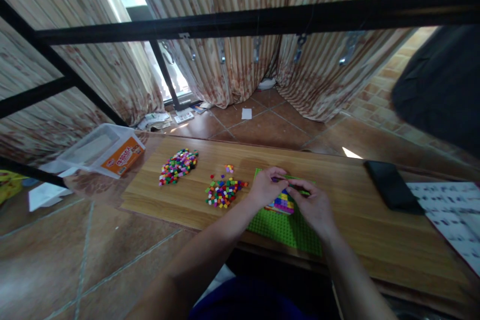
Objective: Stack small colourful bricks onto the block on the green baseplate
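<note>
A green studded baseplate (288, 230) lies on the wooden table in front of me. On it stands a block of colourful building bricks (283, 203) in yellow, purple, pink and blue. My left hand (268, 187) reaches over the left side of these bricks, its fingers bent together near the top. From the right, my right hand (313, 203) meets it, thumb and fingertips pinched at the bricks' upper edge. Whatever lies between the fingertips is too small and too hidden to make out. The back part of the brick block is covered by both hands.
Left of the baseplate lies a pile of loose small bricks (224, 193), with a second pile (178, 166) farther left. A clear plastic box (101, 150) with an orange label stands at the table's left end. A black phone (392, 187) and printed sheets (446, 210) lie at right.
</note>
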Demonstrator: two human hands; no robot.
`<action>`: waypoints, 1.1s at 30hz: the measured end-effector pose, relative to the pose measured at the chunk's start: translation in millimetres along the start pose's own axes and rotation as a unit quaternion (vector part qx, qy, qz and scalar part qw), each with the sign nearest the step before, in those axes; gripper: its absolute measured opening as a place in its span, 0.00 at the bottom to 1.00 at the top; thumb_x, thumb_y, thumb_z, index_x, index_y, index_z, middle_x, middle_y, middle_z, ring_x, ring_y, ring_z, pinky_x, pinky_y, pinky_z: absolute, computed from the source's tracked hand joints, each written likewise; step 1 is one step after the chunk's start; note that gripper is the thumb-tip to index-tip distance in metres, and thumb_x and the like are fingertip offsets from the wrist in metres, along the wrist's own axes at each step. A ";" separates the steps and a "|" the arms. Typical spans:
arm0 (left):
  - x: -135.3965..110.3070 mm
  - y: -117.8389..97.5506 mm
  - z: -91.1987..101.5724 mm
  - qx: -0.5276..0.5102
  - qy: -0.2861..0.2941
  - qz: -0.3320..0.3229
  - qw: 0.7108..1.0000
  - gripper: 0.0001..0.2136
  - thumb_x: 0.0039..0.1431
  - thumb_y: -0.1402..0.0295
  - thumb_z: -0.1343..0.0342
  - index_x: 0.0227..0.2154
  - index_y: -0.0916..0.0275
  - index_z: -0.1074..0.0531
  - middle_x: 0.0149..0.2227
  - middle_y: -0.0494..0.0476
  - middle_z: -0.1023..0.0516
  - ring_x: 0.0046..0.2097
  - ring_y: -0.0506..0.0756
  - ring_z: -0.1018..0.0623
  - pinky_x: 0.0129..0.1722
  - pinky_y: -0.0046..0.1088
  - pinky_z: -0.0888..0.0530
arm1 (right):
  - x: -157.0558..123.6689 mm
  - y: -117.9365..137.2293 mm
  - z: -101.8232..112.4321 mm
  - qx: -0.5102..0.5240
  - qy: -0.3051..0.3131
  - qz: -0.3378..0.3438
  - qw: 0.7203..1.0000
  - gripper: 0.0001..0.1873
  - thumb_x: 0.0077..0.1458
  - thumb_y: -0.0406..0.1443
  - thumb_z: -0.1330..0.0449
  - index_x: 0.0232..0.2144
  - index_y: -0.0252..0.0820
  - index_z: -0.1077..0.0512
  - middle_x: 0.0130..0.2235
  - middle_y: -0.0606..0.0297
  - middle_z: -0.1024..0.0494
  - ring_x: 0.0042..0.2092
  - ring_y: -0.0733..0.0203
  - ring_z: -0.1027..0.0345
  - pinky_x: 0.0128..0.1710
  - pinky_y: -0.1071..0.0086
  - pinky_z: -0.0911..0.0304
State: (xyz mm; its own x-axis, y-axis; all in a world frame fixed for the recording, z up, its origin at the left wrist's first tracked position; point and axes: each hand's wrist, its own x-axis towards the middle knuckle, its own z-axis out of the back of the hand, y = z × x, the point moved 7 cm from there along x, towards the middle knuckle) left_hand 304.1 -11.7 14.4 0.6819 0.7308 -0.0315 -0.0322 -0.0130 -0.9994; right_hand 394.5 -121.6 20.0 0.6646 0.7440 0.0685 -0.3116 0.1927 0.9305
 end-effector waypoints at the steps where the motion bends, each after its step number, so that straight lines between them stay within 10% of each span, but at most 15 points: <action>1: -0.2 0.3 0.0 -0.004 -0.001 0.000 1.000 0.10 0.46 0.78 0.40 0.34 0.64 0.26 0.31 0.53 0.21 0.36 0.51 0.22 0.42 0.29 0.26 | -1.4 0.5 0.7 0.004 -0.010 0.001 1.000 0.19 0.49 0.46 0.37 0.39 0.40 0.22 0.41 0.57 0.20 0.40 0.55 0.26 0.42 0.58 0.30; 15: -8.4 0.9 -0.6 -0.008 -0.025 -0.022 0.999 0.09 0.51 0.76 0.42 0.37 0.64 0.25 0.35 0.55 0.21 0.38 0.52 0.23 0.45 0.30 0.27 | -13.7 -7.9 -11.3 0.102 -0.168 -0.040 0.980 0.24 0.53 0.49 0.42 0.44 0.37 0.24 0.45 0.52 0.20 0.46 0.52 0.27 0.50 0.55 0.35; 33: -14.8 4.1 -5.8 -0.088 -0.048 -0.041 0.994 0.07 0.52 0.76 0.44 0.35 0.64 0.25 0.35 0.55 0.22 0.38 0.51 0.24 0.45 0.29 0.28 | -11.8 -10.0 -25.3 0.113 -0.168 -0.065 0.977 0.21 0.54 0.48 0.43 0.36 0.37 0.22 0.38 0.55 0.19 0.39 0.56 0.27 0.41 0.64 0.35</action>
State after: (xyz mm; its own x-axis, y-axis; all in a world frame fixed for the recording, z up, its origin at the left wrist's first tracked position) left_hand 298.2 -26.4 10.7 0.6031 0.7965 0.0429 0.1546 -0.0640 -0.9859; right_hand 372.5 -116.1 0.8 0.8860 0.4631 0.0232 -0.0770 0.0975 0.9923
